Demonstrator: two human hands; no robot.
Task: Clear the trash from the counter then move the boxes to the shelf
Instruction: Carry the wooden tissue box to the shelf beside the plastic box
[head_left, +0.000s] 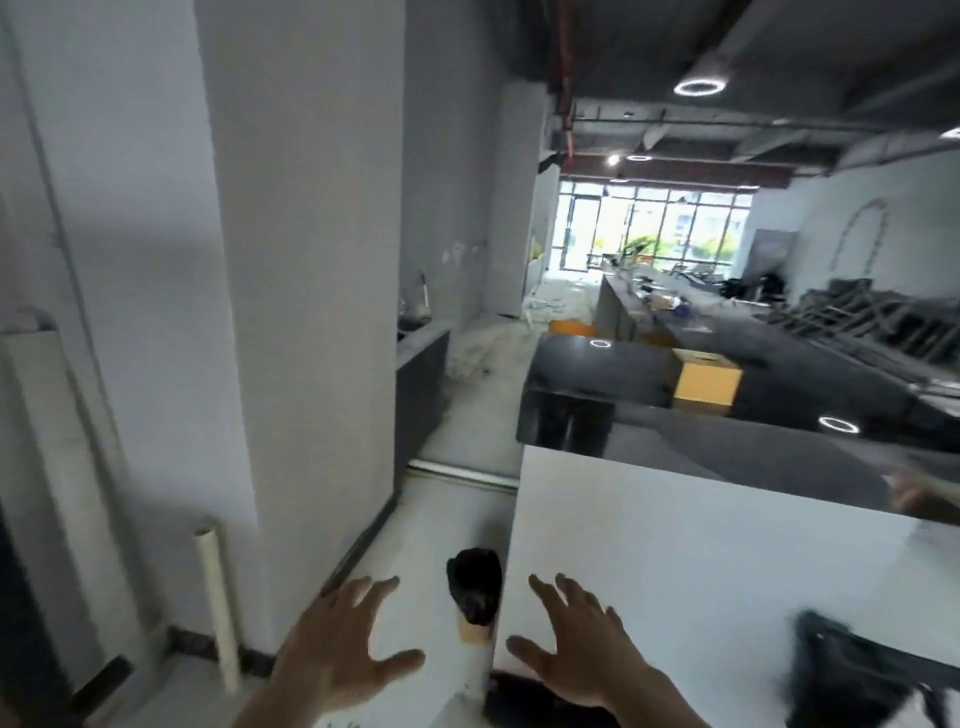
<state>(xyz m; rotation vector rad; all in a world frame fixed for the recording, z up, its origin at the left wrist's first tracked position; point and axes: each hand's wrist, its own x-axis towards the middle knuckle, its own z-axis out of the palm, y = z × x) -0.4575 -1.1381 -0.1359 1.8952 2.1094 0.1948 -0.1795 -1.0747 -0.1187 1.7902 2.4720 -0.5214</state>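
Cardboard box (706, 382) waits on the far black table (597, 374); both hands (337, 644) (587, 649) spread empty, grip apart; walk over next.

My only view is head-mounted, looking forward and down along the black counter (597, 374) toward distant windows (649, 228).

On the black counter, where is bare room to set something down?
The glossy black counter is bare left of the cardboard box and in front of it. Farther back, near the windows, it looks cluttered. Both hands are empty.
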